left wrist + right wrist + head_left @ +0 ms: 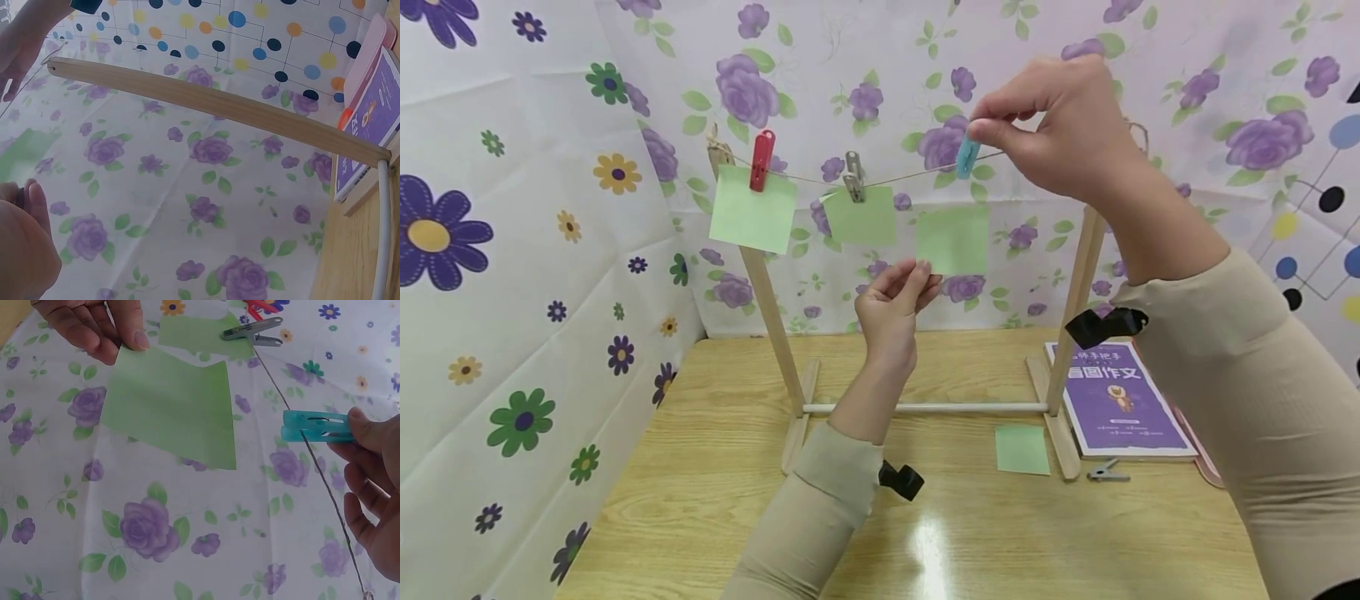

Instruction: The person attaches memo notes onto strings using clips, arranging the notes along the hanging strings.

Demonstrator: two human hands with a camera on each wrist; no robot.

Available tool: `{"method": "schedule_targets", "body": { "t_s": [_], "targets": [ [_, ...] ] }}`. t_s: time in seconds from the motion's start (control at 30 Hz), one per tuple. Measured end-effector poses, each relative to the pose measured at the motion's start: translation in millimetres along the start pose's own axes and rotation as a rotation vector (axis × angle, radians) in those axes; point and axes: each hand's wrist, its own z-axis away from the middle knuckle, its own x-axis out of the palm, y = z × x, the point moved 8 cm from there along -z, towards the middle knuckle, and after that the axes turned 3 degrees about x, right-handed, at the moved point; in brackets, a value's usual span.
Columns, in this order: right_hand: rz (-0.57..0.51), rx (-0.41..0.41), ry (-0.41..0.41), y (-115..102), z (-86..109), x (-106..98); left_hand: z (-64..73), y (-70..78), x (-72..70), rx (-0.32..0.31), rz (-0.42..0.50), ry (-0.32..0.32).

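Pinching a note [955, 237] and blue peg [967, 160]
Left hand [891, 308] is grasping the note's lower corner; right hand [1063, 129] is grasping the peg at the string [910, 177].

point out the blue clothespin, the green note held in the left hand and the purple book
Blue clothespin [967, 158], head view: middle of its body
Green note [170, 409], right wrist view: middle of its sheet
Purple book [1118, 417], head view: front cover, lower half
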Motion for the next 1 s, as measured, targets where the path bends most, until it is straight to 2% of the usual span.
{"method": "schedule_targets", "body": {
  "t_s": [0.27, 0.6, 1.0],
  "targets": [
    [0.024, 0.017, -0.056, 0, -0.6, 6, -0.4, -0.9, 3.9, -0.047, -0.007, -0.035],
    [0.044, 0.040, -0.086, 1, -2.6, 10, -2.6, 3.9, 11.4, -0.047, 0.006, -0.062],
    [0.017, 0.108, -0.158, 4, -1.1, 19, -2.6, 6.0, 12.0, -0.034, 0.029, -0.064]
  ]
}}
